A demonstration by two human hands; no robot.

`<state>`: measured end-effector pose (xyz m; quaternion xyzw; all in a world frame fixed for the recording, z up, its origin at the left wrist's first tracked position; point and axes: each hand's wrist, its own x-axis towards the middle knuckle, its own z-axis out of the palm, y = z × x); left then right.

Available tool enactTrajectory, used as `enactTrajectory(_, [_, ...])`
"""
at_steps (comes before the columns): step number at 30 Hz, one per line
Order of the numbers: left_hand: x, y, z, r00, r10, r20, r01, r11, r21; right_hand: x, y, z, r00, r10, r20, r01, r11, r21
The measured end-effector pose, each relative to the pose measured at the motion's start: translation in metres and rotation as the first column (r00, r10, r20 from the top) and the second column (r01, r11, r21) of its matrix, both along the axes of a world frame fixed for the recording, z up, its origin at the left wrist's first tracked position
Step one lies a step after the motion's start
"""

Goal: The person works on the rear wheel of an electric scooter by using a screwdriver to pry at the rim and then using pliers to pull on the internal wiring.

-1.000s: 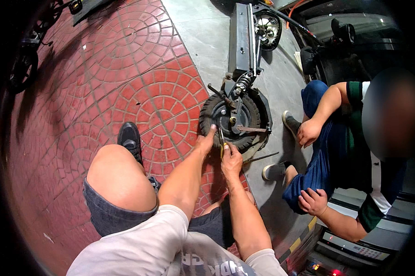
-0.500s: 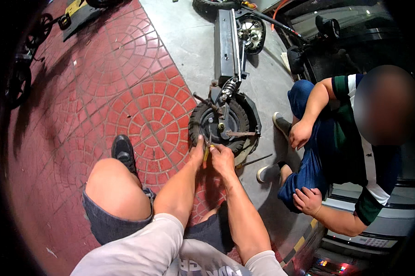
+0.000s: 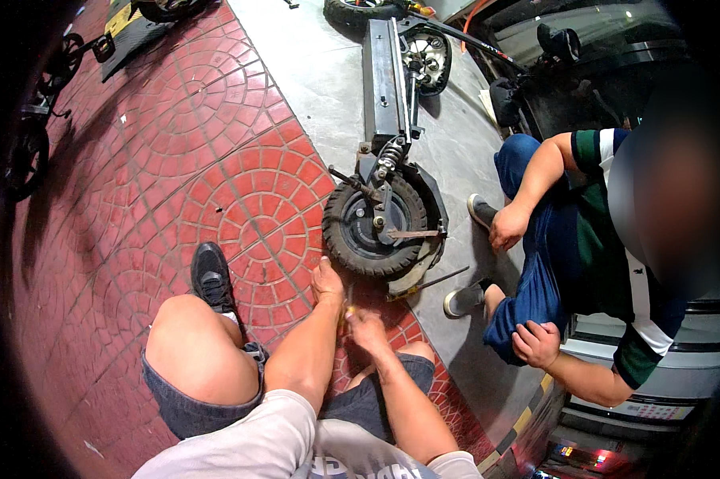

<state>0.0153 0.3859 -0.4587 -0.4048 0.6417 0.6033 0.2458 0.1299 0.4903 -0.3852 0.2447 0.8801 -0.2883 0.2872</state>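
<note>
A scooter (image 3: 384, 88) lies on its side on the floor, its thick black tyre (image 3: 337, 249) toward me. My left hand (image 3: 327, 282) is beside the tyre's lower left edge, fingers partly curled; I cannot tell whether it touches the rubber or holds anything. Nearer to me, my right hand (image 3: 366, 329) is closed around a slim yellow-handled tool (image 3: 349, 310), whose kind is blurred. The wheel hub (image 3: 368, 217) is exposed, with an axle nut (image 3: 379, 223) and a flat metal bar (image 3: 412, 235) beside it. A coil spring (image 3: 388, 157) sits above the wheel.
A person in a striped shirt (image 3: 587, 180) squats at the right, hands on the knees. A thin dark rod (image 3: 443, 277) lies between the wheel and that person's shoes. More scooters (image 3: 128, 36) stand at the upper left. Red patterned tiles (image 3: 248, 191) meet grey flooring (image 3: 320, 88).
Both hands have drawn back from the wheel hub toward me. The yellow-handled tool has come away with my right hand. The view has shifted slightly; the scooter appears unmoved.
</note>
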Motion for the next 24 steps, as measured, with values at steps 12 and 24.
enactTrajectory(12, [-0.005,0.015,-0.032,0.989,0.091,0.114,-0.115,0.967,0.229,0.046,0.093,-0.105,0.793,-0.465,-0.394,0.575,0.786,0.229])
enactTrajectory(24, [-0.020,0.006,-0.036,0.967,-0.252,0.027,0.245,0.957,0.152,-0.008,0.116,-0.088,0.899,-0.311,-0.308,0.398,0.875,0.277])
